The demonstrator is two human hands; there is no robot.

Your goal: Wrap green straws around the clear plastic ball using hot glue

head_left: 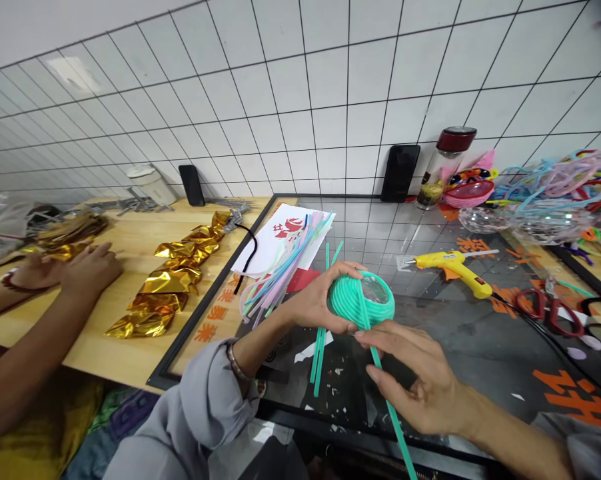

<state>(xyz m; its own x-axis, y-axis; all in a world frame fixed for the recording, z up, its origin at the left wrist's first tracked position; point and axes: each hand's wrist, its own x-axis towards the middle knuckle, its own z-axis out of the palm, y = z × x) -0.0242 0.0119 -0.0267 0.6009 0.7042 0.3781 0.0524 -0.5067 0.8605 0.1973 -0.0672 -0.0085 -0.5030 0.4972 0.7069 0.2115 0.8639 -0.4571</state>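
Note:
My left hand [315,300] is wrapped round the left side of a clear round container [375,288] covered in coils of green pipe cleaner [350,297]. One green pipe cleaner length [394,420] crosses the front of the coils and runs down toward the bottom edge. Its middle passes between the thumb and fingers of my right hand [420,373], just below the container. More green pipe cleaners [318,363] lie on the dark table under my left hand. The container's glossy top shows inside the coils.
A yellow glue gun [453,267] and red-handled scissors [548,310] lie right. A bundle of pastel pipe cleaners [283,267] rests on white paper [253,257]. At the wall stand a phone [400,173] and a glass bottle [443,167]. Left, another person's hands [88,267] are near gold foil [165,287].

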